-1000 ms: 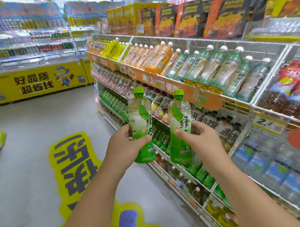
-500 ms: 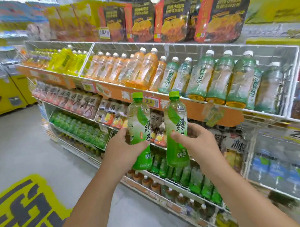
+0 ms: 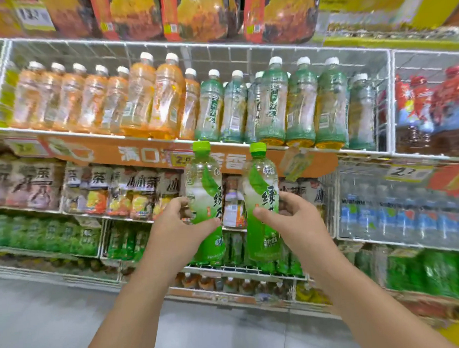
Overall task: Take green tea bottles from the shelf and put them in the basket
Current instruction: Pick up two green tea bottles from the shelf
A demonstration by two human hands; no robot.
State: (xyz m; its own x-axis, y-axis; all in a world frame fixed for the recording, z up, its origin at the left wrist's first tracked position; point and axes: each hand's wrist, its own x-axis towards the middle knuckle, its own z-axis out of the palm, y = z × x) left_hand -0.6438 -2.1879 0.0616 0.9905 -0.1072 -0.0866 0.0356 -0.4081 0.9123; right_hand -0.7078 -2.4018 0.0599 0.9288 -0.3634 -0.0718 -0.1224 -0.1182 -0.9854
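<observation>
— Since a second ago the view swings from the aisle floor round to face the shelf (image 3: pixel 155 157) squarely; both bottles stay upright in front of it, close together as before.

— And the hands?

— Left hand (image 3: pixel 173 228) grips the left green tea bottle (image 3: pixel 204 190) around its middle, thumb across the label, fingers curled behind. Right hand (image 3: pixel 295 221) grips the right green tea bottle (image 3: pixel 261 198) the same way, thumb on the front. The two bottles stand just beside each other, not touching, green caps level with the orange price strip.

— What's around them?

— Behind and above, a wire shelf carries orange drink bottles (image 3: pixel 140 99) on the left and pale green bottles (image 3: pixel 298 103) on the right, all with white caps. Lower rows hold more green bottles (image 3: pixel 48 232), though blur makes their labels hard to read; they may be the same tea. Water bottles (image 3: pixel 396 212) sit to the right. Grey floor (image 3: pixel 59 323) shows below.
</observation>
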